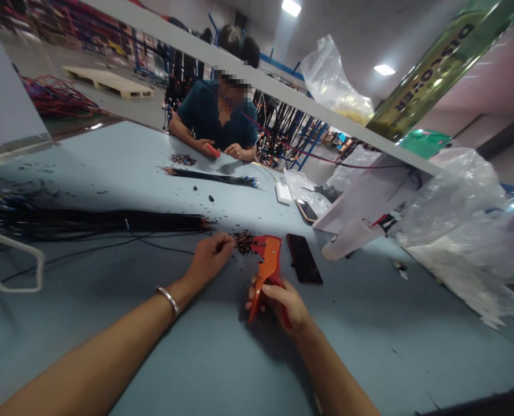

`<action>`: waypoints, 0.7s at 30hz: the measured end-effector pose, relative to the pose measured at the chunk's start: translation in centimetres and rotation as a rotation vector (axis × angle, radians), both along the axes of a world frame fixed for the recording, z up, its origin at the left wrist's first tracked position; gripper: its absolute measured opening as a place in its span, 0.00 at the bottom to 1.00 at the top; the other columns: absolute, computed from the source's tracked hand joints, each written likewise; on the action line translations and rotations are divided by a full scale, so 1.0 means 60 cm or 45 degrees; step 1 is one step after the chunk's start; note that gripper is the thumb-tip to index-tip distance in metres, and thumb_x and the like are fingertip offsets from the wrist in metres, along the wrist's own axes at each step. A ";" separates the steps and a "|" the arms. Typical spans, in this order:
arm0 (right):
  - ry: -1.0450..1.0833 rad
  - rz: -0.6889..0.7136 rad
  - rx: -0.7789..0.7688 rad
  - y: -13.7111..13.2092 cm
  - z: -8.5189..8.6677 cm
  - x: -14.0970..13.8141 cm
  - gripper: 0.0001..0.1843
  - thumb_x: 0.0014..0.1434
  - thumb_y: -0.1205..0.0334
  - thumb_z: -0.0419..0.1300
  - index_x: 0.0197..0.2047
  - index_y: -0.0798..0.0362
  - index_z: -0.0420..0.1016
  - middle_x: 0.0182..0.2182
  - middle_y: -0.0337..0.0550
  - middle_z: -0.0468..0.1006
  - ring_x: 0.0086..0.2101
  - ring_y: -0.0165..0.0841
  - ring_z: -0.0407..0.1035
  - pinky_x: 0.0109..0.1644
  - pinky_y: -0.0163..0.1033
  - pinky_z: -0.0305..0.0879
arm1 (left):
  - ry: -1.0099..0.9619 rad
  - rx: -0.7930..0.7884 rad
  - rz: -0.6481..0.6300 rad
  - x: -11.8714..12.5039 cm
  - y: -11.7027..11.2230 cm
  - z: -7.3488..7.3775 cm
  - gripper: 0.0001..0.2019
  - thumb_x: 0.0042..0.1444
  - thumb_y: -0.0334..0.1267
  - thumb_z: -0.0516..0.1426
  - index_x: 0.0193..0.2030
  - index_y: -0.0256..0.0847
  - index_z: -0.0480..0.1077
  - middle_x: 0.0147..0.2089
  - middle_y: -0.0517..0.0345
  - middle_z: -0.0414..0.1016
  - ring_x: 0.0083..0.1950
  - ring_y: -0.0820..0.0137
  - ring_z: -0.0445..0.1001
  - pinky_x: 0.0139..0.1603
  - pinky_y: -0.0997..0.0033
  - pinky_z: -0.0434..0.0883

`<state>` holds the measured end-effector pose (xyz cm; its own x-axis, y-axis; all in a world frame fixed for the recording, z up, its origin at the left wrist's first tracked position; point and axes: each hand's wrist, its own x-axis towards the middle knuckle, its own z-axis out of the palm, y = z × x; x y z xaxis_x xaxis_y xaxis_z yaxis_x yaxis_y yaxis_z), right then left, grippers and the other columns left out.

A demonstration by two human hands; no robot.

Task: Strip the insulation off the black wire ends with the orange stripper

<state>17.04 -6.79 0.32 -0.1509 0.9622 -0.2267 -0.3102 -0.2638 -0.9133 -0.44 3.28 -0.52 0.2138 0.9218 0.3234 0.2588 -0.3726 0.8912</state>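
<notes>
My right hand [283,303] is wrapped round the handles of an orange and red wire stripper [269,260], its jaws pointing up and to the left. My left hand [213,254] is closed in a pinch, just left of the stripper's jaws. A thin black cable [163,245] runs across the table into this hand, and its tip between the fingers is too small to make out. Beyond the jaws lies a pile of small cut-off insulation bits [243,241]. A long bundle of black cables [109,221] stretches to the left, with coppery ends near my left hand.
A dark phone [304,259] lies right of the stripper. Across the table [369,346] a person [217,115] holds a red tool by another cable bundle [213,177]. A bent white metal bar [40,268] stands at left; plastic bags [451,196] crowd the right.
</notes>
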 end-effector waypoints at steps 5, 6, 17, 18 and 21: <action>0.017 -0.061 -0.010 0.004 -0.005 0.001 0.15 0.46 0.59 0.64 0.37 0.57 0.72 0.28 0.44 0.78 0.27 0.37 0.76 0.25 0.33 0.57 | 0.037 0.074 -0.049 0.000 0.000 -0.001 0.11 0.55 0.40 0.52 0.31 0.37 0.71 0.25 0.62 0.70 0.27 0.74 0.65 0.30 0.75 0.61; 0.016 -0.059 -0.007 0.005 -0.007 0.001 0.15 0.46 0.59 0.64 0.37 0.58 0.72 0.28 0.45 0.78 0.27 0.37 0.76 0.25 0.33 0.57 | 0.053 0.082 -0.048 0.000 0.000 -0.001 0.11 0.54 0.40 0.52 0.31 0.37 0.71 0.25 0.61 0.70 0.27 0.74 0.65 0.30 0.75 0.61; 0.028 -0.064 -0.042 0.006 -0.006 0.001 0.15 0.46 0.60 0.64 0.37 0.58 0.71 0.28 0.45 0.78 0.28 0.38 0.76 0.25 0.33 0.57 | 0.105 0.035 -0.044 0.000 -0.001 -0.001 0.11 0.55 0.40 0.51 0.32 0.37 0.72 0.26 0.61 0.70 0.28 0.74 0.65 0.30 0.75 0.61; 0.027 -0.061 -0.037 0.006 -0.006 0.001 0.15 0.46 0.61 0.64 0.37 0.58 0.71 0.28 0.45 0.78 0.27 0.38 0.76 0.25 0.33 0.57 | 0.097 0.029 -0.052 -0.001 -0.001 -0.002 0.11 0.56 0.40 0.51 0.32 0.37 0.72 0.26 0.61 0.70 0.28 0.74 0.65 0.30 0.75 0.61; 0.019 -0.051 -0.034 0.006 -0.006 0.000 0.15 0.46 0.61 0.64 0.38 0.58 0.71 0.29 0.45 0.77 0.26 0.36 0.75 0.25 0.33 0.57 | 0.070 0.014 -0.076 -0.001 0.000 -0.003 0.12 0.56 0.40 0.51 0.32 0.37 0.72 0.26 0.61 0.70 0.28 0.73 0.65 0.30 0.75 0.61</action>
